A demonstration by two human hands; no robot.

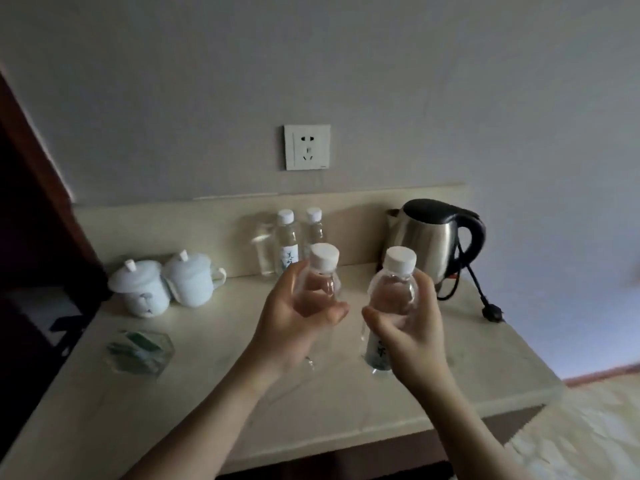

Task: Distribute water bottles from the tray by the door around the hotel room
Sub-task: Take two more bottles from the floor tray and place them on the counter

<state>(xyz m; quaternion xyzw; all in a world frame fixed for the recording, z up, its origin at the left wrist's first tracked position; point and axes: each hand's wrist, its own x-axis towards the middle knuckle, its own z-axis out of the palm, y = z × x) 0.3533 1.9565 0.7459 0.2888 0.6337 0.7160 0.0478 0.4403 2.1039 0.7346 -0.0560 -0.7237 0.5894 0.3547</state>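
Water bottles are up off the counter (346, 403) in our grasp: left hand (294, 327) wraps 1 (320, 282), right hand (412, 327) wraps another (391, 299). 2 more (287, 240) stand at the backsplash, near the kettle (429, 237). We judge the smooth plastic could slip, or a swing could clip the lidded cups (166, 289). Dim light and blur hide the labels; no tray is discernible, and a 3rd clear shape beside the standing bottles is unclear.
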